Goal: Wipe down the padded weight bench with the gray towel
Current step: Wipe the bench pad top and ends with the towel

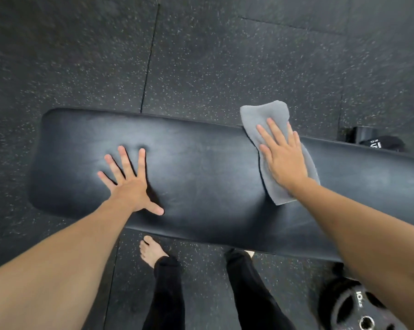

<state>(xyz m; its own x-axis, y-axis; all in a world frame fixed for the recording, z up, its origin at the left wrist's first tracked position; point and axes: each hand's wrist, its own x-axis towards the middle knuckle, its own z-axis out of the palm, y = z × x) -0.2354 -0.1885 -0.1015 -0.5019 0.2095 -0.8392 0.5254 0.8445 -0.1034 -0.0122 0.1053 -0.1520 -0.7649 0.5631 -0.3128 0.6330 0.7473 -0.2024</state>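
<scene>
I am pressing my right hand (pixel 283 158) flat, fingers extended and together, onto the gray towel (pixel 276 148) at the centre right of the frame — no pinch or clench, only palm pressure. The towel is lying crumpled across the width of the padded weight bench (pixel 201 177), its upper end overhanging the far edge and its lower corner stopping short of the near edge.

I am bracing with my left hand (pixel 129 179) at the centre left, fingers spread wide and empty, palm down on the bare pad and denting it slightly. The two hands are well apart.

The bench is running across the frame from the left end to the right border, over a speckled rubber floor (pixel 201 55). A weight plate (pixel 358 308) is lying at the lower right and a dark object, unclear, at the right edge.

Progress assessment: wiping is under way. The pad is showing faint smears and dull patches between the hands, but I cannot tell which sections are already wiped. I am judging the stretch under and around the left hand — and the part beyond the right border — as remaining.
</scene>
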